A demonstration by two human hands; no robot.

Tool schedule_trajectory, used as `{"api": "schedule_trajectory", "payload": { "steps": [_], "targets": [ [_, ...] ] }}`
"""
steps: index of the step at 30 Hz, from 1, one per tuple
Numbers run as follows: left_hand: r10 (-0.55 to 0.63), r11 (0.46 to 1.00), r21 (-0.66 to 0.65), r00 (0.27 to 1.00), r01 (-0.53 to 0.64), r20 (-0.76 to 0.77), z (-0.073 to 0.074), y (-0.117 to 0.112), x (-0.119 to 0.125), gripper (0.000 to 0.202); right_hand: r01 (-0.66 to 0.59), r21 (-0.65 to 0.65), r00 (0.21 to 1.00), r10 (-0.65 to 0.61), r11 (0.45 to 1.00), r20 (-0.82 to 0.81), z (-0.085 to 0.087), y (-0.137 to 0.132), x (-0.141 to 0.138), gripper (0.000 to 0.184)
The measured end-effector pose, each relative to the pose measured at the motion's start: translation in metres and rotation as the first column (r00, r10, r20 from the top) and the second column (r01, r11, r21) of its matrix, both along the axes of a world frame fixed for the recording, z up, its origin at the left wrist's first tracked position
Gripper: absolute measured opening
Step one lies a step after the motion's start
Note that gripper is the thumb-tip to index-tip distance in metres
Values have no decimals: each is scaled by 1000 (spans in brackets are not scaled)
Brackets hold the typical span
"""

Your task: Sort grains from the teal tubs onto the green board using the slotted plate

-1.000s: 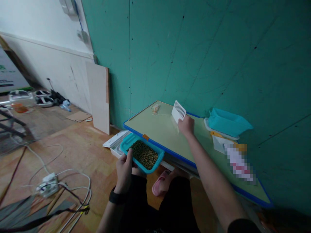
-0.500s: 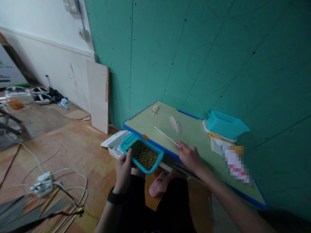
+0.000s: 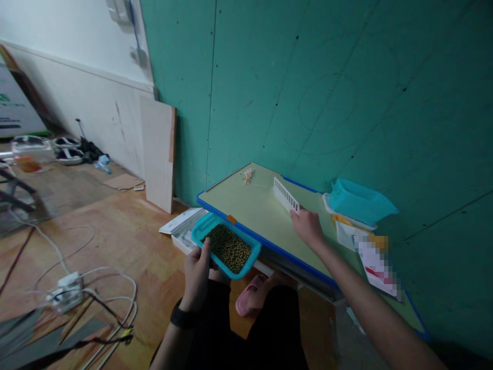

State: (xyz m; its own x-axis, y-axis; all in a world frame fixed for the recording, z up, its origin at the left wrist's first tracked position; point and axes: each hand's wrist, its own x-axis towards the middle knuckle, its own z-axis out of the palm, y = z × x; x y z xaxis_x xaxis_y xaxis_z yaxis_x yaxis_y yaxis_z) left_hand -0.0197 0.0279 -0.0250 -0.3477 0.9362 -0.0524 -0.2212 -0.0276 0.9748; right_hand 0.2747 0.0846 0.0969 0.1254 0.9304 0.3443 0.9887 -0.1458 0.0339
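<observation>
My left hand (image 3: 197, 272) grips the near corner of a teal tray (image 3: 204, 224) filled with small green beans (image 3: 228, 248), held just below the front edge of a low table (image 3: 246, 205) with a blue rim. My right hand (image 3: 307, 226) reaches over the table and holds a white slotted scraper (image 3: 285, 194) standing on edge on the tabletop. A small pile of pale grains (image 3: 247, 176) lies at the table's far left corner, apart from the scraper.
A teal container (image 3: 358, 200) on a white lid sits at the table's back right, with papers (image 3: 375, 262) beside it. A green wall stands behind. A power strip and cables (image 3: 73, 295) lie on the wooden floor at left. A pink slipper (image 3: 248, 298) shows below.
My right hand drew back toward the front edge, then went out again; the scraper now stands on edge where a pale heap showed half a second ago. The left hand and tray stayed put.
</observation>
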Motion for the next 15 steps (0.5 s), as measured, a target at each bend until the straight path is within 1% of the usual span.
{"api": "schedule_trajectory", "payload": {
  "steps": [2, 5, 9, 12, 15],
  "targets": [
    [-4, 1000, -3, 1000, 4, -16, 0, 0, -1, 55, 32, 47, 995, -27, 998, -98, 6, 2, -20, 31],
    [5, 1000, -15, 999, -5, -45, 2, -1, -3, 55, 29, 78, 966, -8, 997, -257, 14, 6, -56, 28],
    [22, 999, -27, 1000, -23, -21, 4, -2, -5, 54, 35, 111, 914, 13, 993, -405, 14, 20, -96, 27],
    [15, 1000, -19, 1000, -15, 2, 4, -2, -4, 54, 84, 112, 880, -21, 990, -475, 10, 38, -111, 31],
    [18, 1000, -8, 1000, -18, -7, 3, -3, -4, 54, 154, 113, 848, -73, 982, -525, 7, 57, -117, 35]
  ]
}}
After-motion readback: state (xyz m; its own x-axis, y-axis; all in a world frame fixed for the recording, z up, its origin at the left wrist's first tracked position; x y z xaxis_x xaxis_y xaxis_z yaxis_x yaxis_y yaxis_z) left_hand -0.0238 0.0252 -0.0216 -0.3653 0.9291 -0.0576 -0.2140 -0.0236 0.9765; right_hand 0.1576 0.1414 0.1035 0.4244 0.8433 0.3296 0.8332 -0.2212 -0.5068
